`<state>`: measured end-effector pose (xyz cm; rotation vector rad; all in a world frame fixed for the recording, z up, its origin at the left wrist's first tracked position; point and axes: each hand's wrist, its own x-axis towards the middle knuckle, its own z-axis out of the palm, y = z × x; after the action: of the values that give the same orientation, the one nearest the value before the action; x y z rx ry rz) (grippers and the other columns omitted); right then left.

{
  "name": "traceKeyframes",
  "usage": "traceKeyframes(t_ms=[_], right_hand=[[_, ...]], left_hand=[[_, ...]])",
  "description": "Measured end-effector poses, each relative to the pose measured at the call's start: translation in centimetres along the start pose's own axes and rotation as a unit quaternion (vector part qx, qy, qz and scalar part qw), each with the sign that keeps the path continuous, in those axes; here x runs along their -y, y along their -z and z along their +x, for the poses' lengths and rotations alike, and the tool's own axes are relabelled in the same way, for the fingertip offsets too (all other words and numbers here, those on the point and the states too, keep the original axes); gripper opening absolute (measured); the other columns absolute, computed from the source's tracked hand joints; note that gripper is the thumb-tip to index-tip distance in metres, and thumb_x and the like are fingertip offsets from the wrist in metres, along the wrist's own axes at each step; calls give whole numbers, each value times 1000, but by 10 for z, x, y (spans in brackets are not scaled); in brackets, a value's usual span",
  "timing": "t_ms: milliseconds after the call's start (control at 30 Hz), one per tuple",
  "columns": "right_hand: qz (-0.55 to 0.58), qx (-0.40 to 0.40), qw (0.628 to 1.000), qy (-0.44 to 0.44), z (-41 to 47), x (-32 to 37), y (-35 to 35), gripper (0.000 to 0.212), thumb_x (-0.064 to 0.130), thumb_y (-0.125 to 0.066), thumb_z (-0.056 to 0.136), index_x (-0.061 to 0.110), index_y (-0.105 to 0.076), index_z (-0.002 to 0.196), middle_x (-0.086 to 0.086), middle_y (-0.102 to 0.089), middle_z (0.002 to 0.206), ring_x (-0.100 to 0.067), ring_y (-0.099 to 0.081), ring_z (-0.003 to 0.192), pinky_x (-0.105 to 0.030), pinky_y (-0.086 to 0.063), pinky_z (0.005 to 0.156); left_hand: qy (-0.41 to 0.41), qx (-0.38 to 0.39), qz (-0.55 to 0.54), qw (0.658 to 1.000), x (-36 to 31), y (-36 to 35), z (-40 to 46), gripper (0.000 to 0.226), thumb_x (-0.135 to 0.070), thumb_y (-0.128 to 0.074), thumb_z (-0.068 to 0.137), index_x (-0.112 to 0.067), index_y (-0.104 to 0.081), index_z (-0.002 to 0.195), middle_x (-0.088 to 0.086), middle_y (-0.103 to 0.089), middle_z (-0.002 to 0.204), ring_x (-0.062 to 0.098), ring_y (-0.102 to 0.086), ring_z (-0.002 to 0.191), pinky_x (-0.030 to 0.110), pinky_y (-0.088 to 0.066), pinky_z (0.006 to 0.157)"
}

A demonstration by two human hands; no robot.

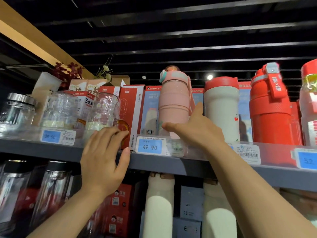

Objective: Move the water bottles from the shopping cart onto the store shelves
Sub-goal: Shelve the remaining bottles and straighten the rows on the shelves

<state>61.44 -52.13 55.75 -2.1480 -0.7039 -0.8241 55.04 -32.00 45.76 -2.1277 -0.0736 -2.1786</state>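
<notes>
Head view, right hand (193,129) curled round pink bottle (173,103) (upright on shelf (51,149)), left hand (104,158) spread beside it

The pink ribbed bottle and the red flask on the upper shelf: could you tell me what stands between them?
In the head view, a white tumbler with a red lid stands between the pink ribbed bottle and the red flask.
</notes>
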Motion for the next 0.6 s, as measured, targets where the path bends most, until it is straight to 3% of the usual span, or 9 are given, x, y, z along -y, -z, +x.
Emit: traceKeyframes(t_ms=[167, 300, 467, 600], right_hand=[[-39, -28, 999, 11, -5, 1, -5, 127, 80, -64, 63, 23, 7, 152, -6, -58, 129, -30, -61, 109, -34, -40, 71], [-23, -14, 999, 19, -2, -1, -2, 120, 68, -67, 71, 24, 10, 152, -4, -57, 127, -29, -59, 107, -34, -41, 73], [-15, 16, 999, 35, -1, -2, 2, 103, 57, -62, 79, 29, 7, 152, -1, -53, 110, -25, -49, 90, -34, -39, 75], [-44, 7, 999, 23, -2, 0, -4, 113, 77, -60, 68, 29, 1, 151, -2, -58, 121, -28, -60, 104, -37, -45, 81]], left_hand=[[2, 7, 1, 1000, 0, 1, 1, 47, -34, -34, 91, -7, -62, 117, 8, -59, 115, 25, -50, 111, 37, -32, 99], [1, 9, 4, 1000, 0, 2, 0, 47, -34, -34, 92, -7, -62, 117, 9, -59, 116, 26, -51, 111, 40, -32, 100], [5, 12, 5, 1000, -1, 1, 0, 47, -34, -34, 92, -7, -62, 117, 10, -60, 116, 27, -51, 112, 45, -35, 100], [6, 13, 8, 1000, 0, 1, -1, 47, -34, -34, 92, -7, -62, 118, 10, -60, 117, 28, -50, 114, 48, -36, 102]])
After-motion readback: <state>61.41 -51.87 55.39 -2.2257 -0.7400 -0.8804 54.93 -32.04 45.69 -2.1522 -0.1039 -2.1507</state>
